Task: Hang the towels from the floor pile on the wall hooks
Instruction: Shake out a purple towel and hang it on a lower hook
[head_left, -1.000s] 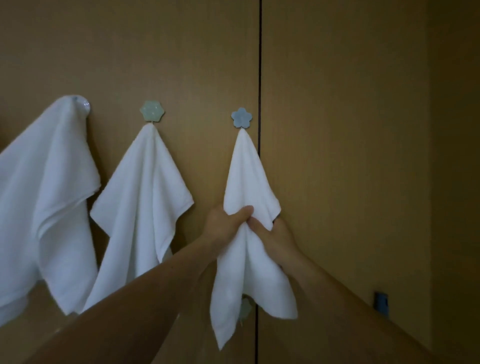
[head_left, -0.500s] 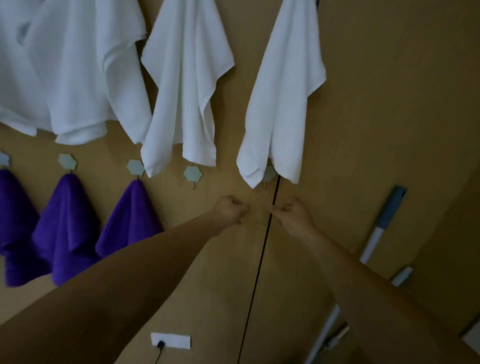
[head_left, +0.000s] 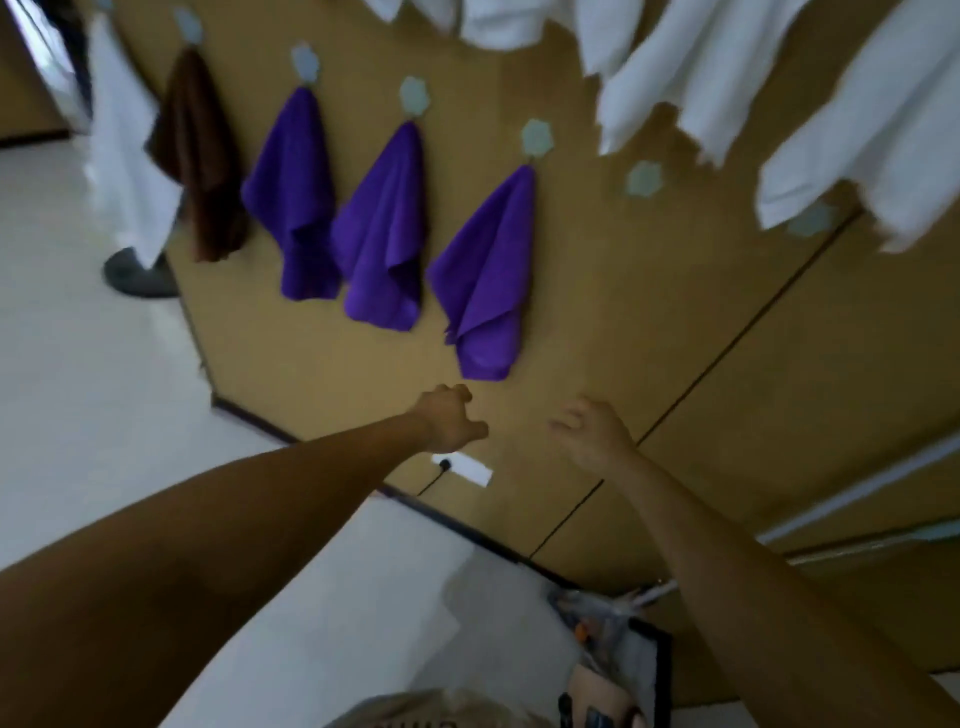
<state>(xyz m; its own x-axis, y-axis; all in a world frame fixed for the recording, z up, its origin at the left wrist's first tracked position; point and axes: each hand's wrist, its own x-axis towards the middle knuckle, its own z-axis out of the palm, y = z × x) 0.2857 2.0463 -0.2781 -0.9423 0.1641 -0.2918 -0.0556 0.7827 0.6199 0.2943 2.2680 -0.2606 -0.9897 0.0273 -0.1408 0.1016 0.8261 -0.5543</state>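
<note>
Both my hands hang in front of the lower wall, holding nothing. My left hand (head_left: 451, 420) has loosely curled fingers; my right hand (head_left: 592, 434) has its fingers spread and relaxed. Three purple towels (head_left: 480, 275) hang from pale hexagon hooks in the lower row, with a brown towel (head_left: 200, 156) and a white one (head_left: 127, 150) further left. One bare hook (head_left: 643, 178) sits right of the purple towels; another (head_left: 810, 221) is half covered by white towels (head_left: 872, 130) hanging from the upper row. A pale heap (head_left: 447, 712) shows at the bottom edge, blurred.
A white wall socket (head_left: 465, 467) with a black plug sits low on the wooden wall. Cluttered items and a dark-framed object (head_left: 623, 649) stand on the white floor by the wall. A pale pole (head_left: 852, 488) leans at the right. A dark round base (head_left: 137, 275) rests at the left.
Both hands let go of the white towel on the blue flower hook and dropped lower. The view swung down and left, bringing the floor and lower hooks into sight.
</note>
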